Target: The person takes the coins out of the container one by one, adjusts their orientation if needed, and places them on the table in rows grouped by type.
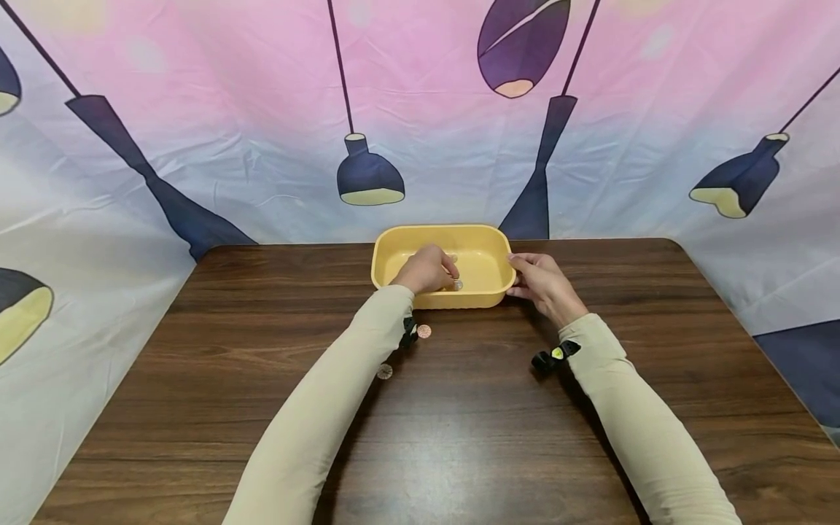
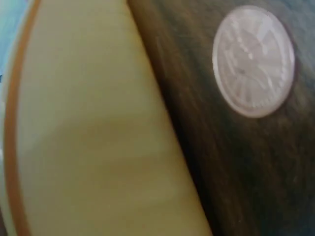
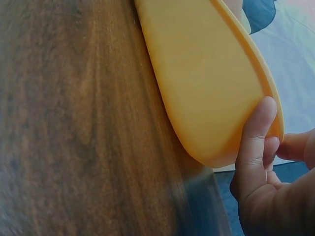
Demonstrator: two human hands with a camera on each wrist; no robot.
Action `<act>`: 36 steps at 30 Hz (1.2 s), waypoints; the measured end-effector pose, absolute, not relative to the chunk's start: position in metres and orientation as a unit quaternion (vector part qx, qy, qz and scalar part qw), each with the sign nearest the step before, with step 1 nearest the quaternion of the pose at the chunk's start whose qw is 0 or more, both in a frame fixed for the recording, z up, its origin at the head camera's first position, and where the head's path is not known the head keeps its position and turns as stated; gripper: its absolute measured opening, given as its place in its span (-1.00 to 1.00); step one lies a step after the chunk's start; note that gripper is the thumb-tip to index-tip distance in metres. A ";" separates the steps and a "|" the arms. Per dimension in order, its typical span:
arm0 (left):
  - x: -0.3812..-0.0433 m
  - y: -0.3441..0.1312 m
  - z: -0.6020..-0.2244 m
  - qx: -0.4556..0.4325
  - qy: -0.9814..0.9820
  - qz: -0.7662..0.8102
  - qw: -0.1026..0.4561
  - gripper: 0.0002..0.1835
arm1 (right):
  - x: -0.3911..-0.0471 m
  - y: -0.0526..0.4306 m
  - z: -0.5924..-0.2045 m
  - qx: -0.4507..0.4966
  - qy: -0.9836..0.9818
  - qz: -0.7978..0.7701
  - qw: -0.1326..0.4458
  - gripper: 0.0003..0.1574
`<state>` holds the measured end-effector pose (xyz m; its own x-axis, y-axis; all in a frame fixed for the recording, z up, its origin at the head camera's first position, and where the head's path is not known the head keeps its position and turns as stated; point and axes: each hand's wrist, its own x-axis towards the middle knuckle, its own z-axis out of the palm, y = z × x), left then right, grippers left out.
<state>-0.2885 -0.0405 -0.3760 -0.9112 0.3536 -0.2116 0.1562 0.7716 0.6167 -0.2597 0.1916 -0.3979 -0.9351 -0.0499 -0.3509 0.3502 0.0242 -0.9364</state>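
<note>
Right fingers (image 3: 254,142) pinch the yellow tub (image 1: 469,300); left fingers (image 1: 450,267) curl inside, hold unclear

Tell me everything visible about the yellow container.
A rounded-rectangular, open-topped yellow container with smooth walls and a rim, apparently plastic. It sits upright near the far edge of the table, long sides running left to right. The right hand grips its right end; the left hand reaches inside, where at least one coin shows.
</note>
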 end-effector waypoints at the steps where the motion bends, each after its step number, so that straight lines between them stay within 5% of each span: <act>1: -0.289 -0.039 -0.377 0.139 0.929 0.305 0.158 -0.86 | -0.260 0.191 -0.398 0.107 0.700 -0.691 0.144 -0.37; 22: -0.287 -0.034 -0.380 0.109 0.958 0.235 0.124 -0.85 | -0.258 0.190 -0.399 0.107 0.695 -0.697 0.140 -0.39; 36: -0.287 -0.040 -0.379 0.097 0.938 0.321 0.089 -0.95 | -0.260 0.191 -0.400 0.107 0.693 -0.700 0.136 -0.40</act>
<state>-0.2868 -0.0404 -0.3790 -0.9652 0.2396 -0.1049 0.1250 0.7749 0.6196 -0.2598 0.1911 -0.4002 -0.9403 -0.0420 -0.3377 0.3381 -0.0030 -0.9411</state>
